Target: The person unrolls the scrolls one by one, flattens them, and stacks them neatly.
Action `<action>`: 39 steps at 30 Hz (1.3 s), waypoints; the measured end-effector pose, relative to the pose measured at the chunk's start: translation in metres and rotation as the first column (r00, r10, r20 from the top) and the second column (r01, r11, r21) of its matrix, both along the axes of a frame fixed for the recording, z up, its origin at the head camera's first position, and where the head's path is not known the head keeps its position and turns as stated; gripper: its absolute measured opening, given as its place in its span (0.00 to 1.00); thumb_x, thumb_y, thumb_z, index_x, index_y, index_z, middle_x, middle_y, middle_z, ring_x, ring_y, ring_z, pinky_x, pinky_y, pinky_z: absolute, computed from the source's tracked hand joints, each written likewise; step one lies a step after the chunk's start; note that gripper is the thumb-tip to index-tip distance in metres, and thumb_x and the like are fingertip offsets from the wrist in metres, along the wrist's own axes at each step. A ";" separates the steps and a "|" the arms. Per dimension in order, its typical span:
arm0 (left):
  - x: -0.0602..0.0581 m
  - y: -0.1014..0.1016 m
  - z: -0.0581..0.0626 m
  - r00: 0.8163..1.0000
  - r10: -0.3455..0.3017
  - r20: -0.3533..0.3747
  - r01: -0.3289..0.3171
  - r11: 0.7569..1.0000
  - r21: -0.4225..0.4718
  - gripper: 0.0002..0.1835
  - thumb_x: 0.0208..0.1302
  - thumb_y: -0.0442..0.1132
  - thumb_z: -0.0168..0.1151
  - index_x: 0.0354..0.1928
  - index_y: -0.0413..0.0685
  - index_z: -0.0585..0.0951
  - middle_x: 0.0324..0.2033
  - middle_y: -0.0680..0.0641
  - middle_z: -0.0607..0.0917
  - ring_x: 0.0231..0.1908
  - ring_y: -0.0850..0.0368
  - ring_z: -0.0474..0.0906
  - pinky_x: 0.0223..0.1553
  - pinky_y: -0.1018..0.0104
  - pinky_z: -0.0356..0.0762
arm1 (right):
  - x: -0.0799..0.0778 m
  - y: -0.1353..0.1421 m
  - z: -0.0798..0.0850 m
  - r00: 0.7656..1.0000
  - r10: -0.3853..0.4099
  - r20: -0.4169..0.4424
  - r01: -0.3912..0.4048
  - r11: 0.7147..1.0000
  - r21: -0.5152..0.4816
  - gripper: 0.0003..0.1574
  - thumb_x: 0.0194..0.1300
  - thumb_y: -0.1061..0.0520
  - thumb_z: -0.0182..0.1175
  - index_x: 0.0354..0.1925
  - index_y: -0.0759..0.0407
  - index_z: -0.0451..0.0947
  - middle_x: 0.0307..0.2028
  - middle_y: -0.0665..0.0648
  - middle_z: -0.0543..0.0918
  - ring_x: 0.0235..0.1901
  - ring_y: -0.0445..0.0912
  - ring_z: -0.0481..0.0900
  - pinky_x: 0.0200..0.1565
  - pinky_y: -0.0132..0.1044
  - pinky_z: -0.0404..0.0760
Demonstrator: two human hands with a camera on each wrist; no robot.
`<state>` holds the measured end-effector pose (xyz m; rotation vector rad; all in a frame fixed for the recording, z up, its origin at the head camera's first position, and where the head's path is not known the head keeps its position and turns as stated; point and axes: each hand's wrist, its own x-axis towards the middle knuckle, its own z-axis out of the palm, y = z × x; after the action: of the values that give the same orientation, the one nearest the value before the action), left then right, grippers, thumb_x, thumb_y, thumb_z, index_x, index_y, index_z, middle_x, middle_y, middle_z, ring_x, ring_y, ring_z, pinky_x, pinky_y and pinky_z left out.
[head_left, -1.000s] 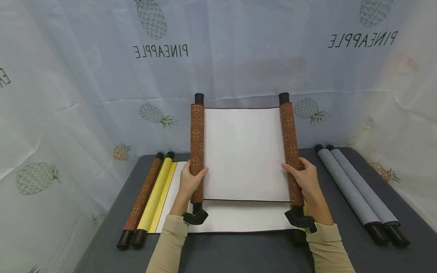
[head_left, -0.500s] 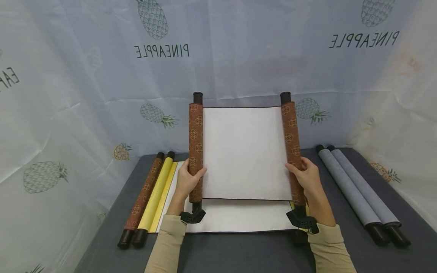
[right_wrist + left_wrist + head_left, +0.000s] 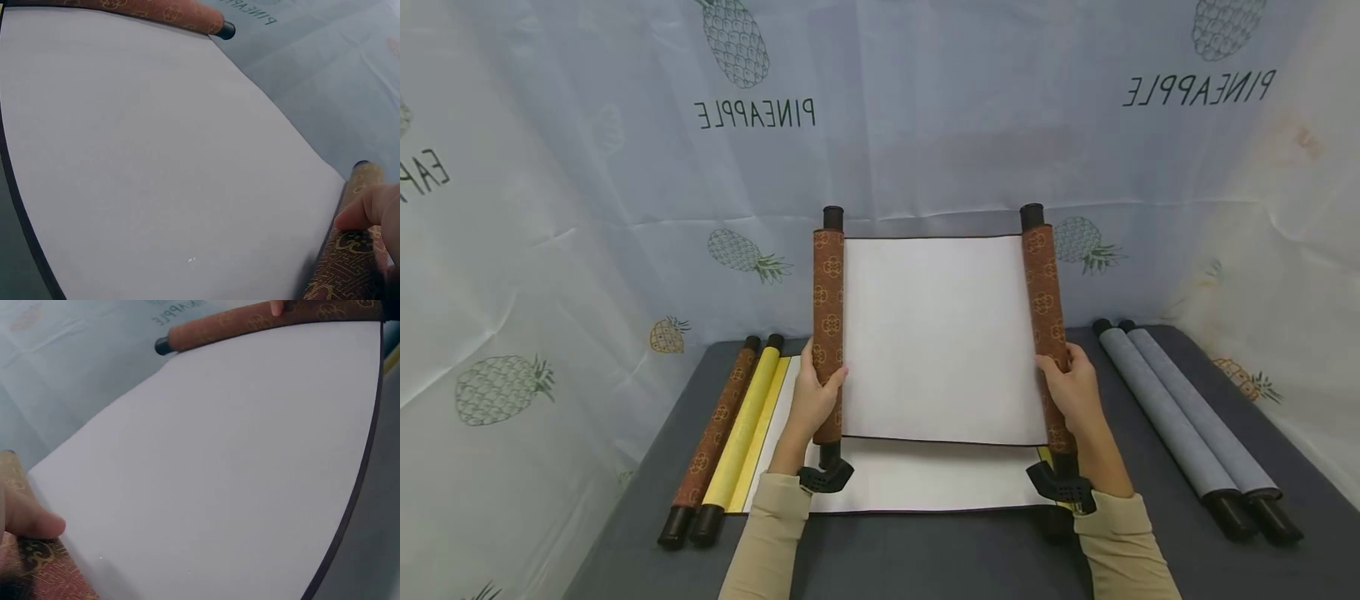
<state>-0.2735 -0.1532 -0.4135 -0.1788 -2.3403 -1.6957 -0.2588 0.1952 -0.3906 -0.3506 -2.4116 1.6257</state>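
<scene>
Between my hands a brown patterned scroll is held up, partly unrolled, its blank white face toward me. My left hand grips the left roll near its lower part, thumb on the inner side. The right roll is gripped by my right hand in the same way. In the left wrist view my left thumb presses on the brocade roll. My right thumb lies over the other roll in the right wrist view. The fingers behind the rolls are mostly hidden.
Below the held scroll, a yellow scroll lies partly unrolled on the dark table. Another brown rolled scroll lies at its left. Two grey-blue rolls lie at the right. A pineapple-print curtain hangs behind.
My hands have drawn slightly apart, the left roll moving left and the right roll moving right. The white stretch between them is a little wider.
</scene>
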 end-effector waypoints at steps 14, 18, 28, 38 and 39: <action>0.002 0.008 -0.003 0.994 0.109 0.021 -0.109 0.994 -0.008 0.36 0.65 0.35 0.51 0.74 0.43 0.51 0.64 0.34 0.70 0.60 0.38 0.73 0.60 0.41 0.72 | 0.003 0.002 0.000 1.000 -0.014 0.006 0.014 1.000 -0.006 0.42 0.70 0.46 0.51 0.70 0.67 0.50 0.61 0.71 0.67 0.53 0.56 0.71 0.42 0.35 0.73; 0.001 0.008 -0.003 0.991 0.137 0.001 -0.137 0.990 -0.025 0.37 0.62 0.37 0.56 0.72 0.41 0.55 0.60 0.32 0.74 0.55 0.38 0.77 0.53 0.43 0.77 | 0.003 0.003 0.000 1.000 0.013 0.020 -0.013 1.000 0.009 0.50 0.64 0.44 0.60 0.70 0.67 0.49 0.62 0.70 0.65 0.55 0.56 0.70 0.46 0.39 0.74; -0.003 0.002 -0.006 0.987 0.161 -0.011 -0.162 0.986 -0.046 0.44 0.55 0.44 0.71 0.70 0.40 0.60 0.58 0.35 0.78 0.54 0.40 0.78 0.53 0.45 0.78 | 0.003 0.005 -0.003 1.000 0.015 0.006 -0.015 0.999 0.034 0.53 0.60 0.48 0.66 0.69 0.69 0.50 0.62 0.70 0.66 0.53 0.55 0.71 0.44 0.37 0.74; 0.003 -0.002 -0.002 0.978 0.182 -0.097 -0.187 0.981 -0.049 0.42 0.53 0.50 0.71 0.65 0.34 0.65 0.52 0.32 0.79 0.49 0.39 0.79 0.47 0.49 0.81 | 0.003 0.007 -0.003 1.000 0.005 0.010 -0.006 0.998 0.065 0.46 0.64 0.47 0.62 0.67 0.71 0.54 0.59 0.69 0.69 0.50 0.53 0.72 0.39 0.28 0.71; 0.002 -0.002 -0.001 0.979 0.179 -0.095 -0.184 0.982 -0.042 0.41 0.53 0.49 0.71 0.64 0.35 0.66 0.51 0.33 0.79 0.47 0.40 0.80 0.45 0.50 0.81 | 0.003 0.007 -0.002 1.000 0.006 0.007 -0.006 0.998 0.064 0.45 0.64 0.48 0.62 0.67 0.70 0.54 0.59 0.69 0.69 0.50 0.52 0.72 0.38 0.28 0.70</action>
<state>-0.2712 -0.1551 -0.4149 -0.0479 -2.2585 -1.5116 -0.2555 0.2021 -0.3929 -0.3390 -2.4655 1.5486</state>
